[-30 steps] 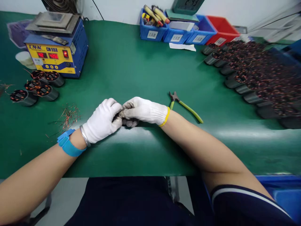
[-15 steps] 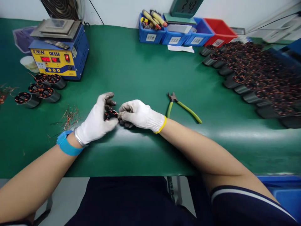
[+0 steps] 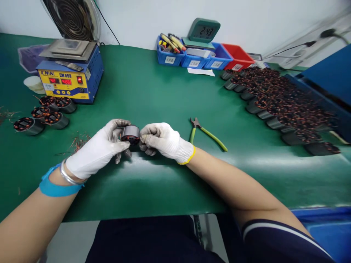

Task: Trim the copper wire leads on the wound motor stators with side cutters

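Stator, grasped by the left hand, has its wired end toward the tabletop's front edge, likely easing the right hand's access (fingertips pinched, contents hidden).

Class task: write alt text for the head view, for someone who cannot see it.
A gloved left hand holds a gray cylindrical part at a green table, with the gloved right hand pinched close beside it. Green-handled pliers lie to the right.
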Demonstrator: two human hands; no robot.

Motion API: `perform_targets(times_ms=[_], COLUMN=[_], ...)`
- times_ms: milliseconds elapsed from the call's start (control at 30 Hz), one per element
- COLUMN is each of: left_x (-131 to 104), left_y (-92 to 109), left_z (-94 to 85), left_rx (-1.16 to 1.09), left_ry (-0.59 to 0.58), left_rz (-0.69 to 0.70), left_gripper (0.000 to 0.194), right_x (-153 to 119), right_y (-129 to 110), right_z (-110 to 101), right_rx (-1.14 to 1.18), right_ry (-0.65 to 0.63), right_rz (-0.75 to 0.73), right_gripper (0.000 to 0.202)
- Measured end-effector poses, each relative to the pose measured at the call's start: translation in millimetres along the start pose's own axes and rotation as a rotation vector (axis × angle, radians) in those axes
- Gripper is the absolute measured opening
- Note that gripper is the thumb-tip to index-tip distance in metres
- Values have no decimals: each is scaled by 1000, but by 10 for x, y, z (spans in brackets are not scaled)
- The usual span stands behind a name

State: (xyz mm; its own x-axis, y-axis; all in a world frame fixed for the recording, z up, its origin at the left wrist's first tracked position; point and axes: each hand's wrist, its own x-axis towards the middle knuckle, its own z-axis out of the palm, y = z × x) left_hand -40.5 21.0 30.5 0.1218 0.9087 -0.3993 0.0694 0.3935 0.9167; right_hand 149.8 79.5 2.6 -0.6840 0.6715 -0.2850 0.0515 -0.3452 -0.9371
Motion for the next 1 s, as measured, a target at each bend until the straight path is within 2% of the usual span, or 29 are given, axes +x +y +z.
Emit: perform_targets(times_ms=[100,167,233,267,333,367,400,433,467,533,567,600,633,667,700,767,800,867,933,967,1000], left_x=[-12,-41,-84,-102,-116,-108,-90,-67,-43,-12,-12,-23,-43,-70,-98,-149,-165,-168,-134,-108,-83], left_y=[-33,-84,-152,-188,-244,-258,-261,-251,-229,-160,-120,-82,-48,-21,-1,15,13,-11,-55,-79,-100], left_z=[13,14,29,43,71,79,80,73,59,23,7,-3,-6,-1,10,46,66,104,134,145,153], left_rx=[-29,-16,88,167,262,236,159,62,-27,-115,-109,-91,-82,-83,-96,-173,-225,-299,-305,-266,-216], left_ry=[54,80,123,136,223,297,356,357,286,-50,-225,-340,-373,-339,-272,-107,-37,92,241,284,270], left_rz=[228,440,651,732,805,790,719,578,392,5,-142,-224,-239,-207,-150,2,85,212,265,257,212], left_gripper=[50,32,16,21,34,37,38,41,47,59,62,60,53,44,38,42,38,17,27,32,35], right_x=[20,34,36,29,0,-20,-41,-62,-81,-110,-121,-130,-136,-140,-140,-130,-120,-97,-84,-85,-90], right_y=[14,14,9,3,-19,-35,-54,-75,-96,-135,-150,-161,-167,-167,-161,-134,-118,-89,-76,-77,-82], right_z=[4,-1,-10,-14,-20,-21,-22,-22,-22,-19,-16,-11,-5,2,11,33,45,68,87,91,92], right_rx=[63,102,149,167,163,133,85,24,-38,-131,-155,-170,-178,-181,-178,-138,-97,3,54,37,-12], right_ry=[28,45,37,26,-3,-15,-25,-32,-34,-18,-6,5,8,8,5,18,32,57,50,35,17], right_rz=[21,8,-18,-34,-66,-84,-102,-123,-143,-166,-168,-161,-148,-129,-106,-52,-25,7,14,10,-4], right_gripper=[19,20,21,22,23,22,21,20,18,16,15,15,15,15,16,18,19,22,23,22,20])
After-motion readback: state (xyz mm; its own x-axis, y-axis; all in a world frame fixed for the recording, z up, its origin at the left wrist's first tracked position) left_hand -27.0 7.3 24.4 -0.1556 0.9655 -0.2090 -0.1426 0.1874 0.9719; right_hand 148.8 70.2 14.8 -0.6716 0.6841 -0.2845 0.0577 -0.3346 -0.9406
